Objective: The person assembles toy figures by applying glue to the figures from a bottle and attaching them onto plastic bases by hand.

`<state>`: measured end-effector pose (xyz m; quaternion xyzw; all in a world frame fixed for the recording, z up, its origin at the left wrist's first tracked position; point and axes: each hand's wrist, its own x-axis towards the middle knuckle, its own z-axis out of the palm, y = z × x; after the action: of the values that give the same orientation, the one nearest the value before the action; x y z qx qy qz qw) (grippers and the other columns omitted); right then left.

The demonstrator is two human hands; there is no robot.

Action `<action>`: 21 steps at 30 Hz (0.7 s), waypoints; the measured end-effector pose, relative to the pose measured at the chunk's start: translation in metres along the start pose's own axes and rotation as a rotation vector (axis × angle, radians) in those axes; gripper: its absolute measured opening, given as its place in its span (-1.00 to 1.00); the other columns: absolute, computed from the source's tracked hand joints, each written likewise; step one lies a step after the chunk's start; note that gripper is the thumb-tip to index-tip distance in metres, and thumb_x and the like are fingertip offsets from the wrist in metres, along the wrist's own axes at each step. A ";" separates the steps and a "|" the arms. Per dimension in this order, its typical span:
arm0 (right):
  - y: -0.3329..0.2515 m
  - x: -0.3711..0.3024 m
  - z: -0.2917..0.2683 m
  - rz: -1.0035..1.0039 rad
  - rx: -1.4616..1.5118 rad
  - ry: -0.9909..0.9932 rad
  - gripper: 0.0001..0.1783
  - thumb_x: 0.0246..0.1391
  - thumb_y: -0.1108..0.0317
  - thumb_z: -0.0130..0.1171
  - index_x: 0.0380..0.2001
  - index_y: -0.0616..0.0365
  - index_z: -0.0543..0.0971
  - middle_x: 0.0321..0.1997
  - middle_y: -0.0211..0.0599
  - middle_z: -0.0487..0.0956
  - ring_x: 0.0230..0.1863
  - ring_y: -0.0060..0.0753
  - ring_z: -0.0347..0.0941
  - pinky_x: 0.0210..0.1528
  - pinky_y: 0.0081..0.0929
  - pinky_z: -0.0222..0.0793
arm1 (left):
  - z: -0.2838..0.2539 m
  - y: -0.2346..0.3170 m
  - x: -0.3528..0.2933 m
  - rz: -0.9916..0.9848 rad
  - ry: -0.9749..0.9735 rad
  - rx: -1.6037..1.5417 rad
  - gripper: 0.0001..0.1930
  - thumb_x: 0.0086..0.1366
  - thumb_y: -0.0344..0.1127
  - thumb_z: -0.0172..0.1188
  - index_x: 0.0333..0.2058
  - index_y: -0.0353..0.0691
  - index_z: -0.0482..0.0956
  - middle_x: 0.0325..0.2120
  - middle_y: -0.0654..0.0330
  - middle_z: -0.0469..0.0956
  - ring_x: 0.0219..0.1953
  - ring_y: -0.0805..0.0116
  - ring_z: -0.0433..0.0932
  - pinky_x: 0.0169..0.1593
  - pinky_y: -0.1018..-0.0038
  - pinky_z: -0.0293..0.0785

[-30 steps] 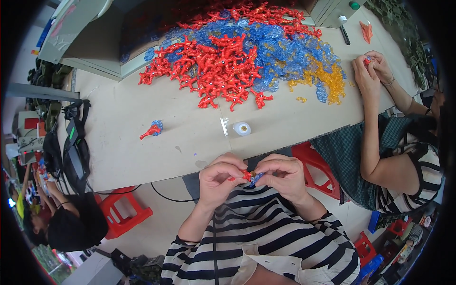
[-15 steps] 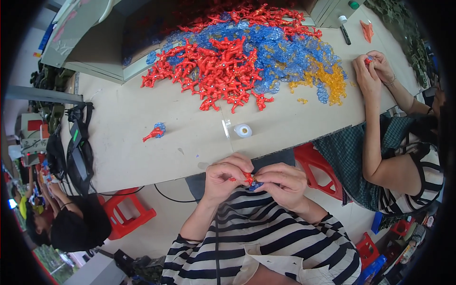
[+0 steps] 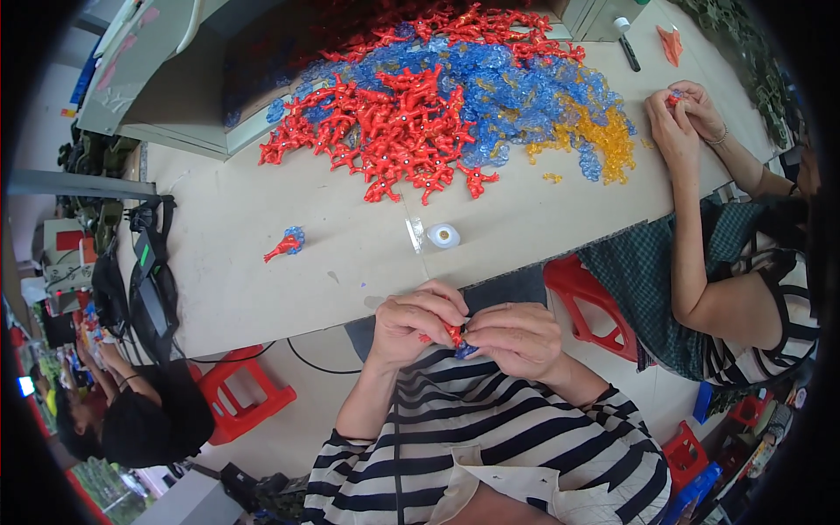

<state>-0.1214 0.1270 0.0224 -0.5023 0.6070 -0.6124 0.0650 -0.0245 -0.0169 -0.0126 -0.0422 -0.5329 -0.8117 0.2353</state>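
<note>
At the table's near edge, my left hand [image 3: 413, 324] pinches a small red toy figure [image 3: 453, 334] between thumb and fingers. My right hand [image 3: 518, 339] closes its fingertips on a translucent blue plastic piece [image 3: 465, 351] that touches the figure. Fingers cover much of both parts, so how they join cannot be made out. Just beyond my hands stands a small white bottle [image 3: 444, 235]. To the left, another red figure [image 3: 282, 247] lies on the table with a blue piece against it.
A heap of red figures [image 3: 398, 131] covers the far table, beside translucent blue pieces [image 3: 516, 101] and yellow pieces [image 3: 604, 144]. An open grey cabinet [image 3: 179, 92] stands behind. At right, a co-worker's hands [image 3: 682, 118] hold a small red piece. A black marker [image 3: 628, 51] lies nearby.
Both hands stay together on the figure and blue piece, with the fingers slightly shifted and the blue piece a little lower. The whole view has moved slightly.
</note>
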 end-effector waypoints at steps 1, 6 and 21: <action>0.000 0.000 0.000 -0.035 0.004 -0.021 -0.78 -0.38 0.51 0.32 -0.50 0.25 0.57 -0.49 -0.22 0.54 -0.48 -0.29 0.53 -0.47 -0.53 0.46 | 0.000 -0.001 -0.001 -0.017 -0.019 -0.101 -0.87 -0.14 -0.64 0.22 -0.61 -0.25 0.56 -0.47 0.16 0.57 -0.34 0.16 0.50 -0.30 0.37 0.45; -0.002 0.002 -0.002 -0.072 -0.028 -0.070 -0.80 -0.34 0.46 0.32 -0.52 0.24 0.57 -0.46 -0.23 0.56 -0.46 -0.27 0.55 -0.45 -0.52 0.48 | -0.001 -0.001 -0.003 -0.068 -0.025 -0.137 -0.87 -0.13 -0.63 0.22 -0.61 -0.24 0.56 -0.48 0.17 0.57 -0.35 0.17 0.50 -0.30 0.37 0.45; 0.018 -0.005 -0.002 0.028 0.198 -0.012 -0.75 -0.42 0.61 0.28 -0.49 0.30 0.56 -0.50 -0.18 0.55 -0.47 -0.28 0.53 -0.45 -0.51 0.46 | 0.013 0.019 0.000 -0.144 0.035 0.289 -0.83 -0.16 -0.69 0.15 -0.56 -0.28 0.52 -0.45 0.17 0.56 -0.33 0.27 0.49 -0.23 0.43 0.42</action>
<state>-0.1296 0.1272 0.0053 -0.4887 0.5498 -0.6655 0.1265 -0.0186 -0.0112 0.0088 0.0448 -0.6416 -0.7419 0.1894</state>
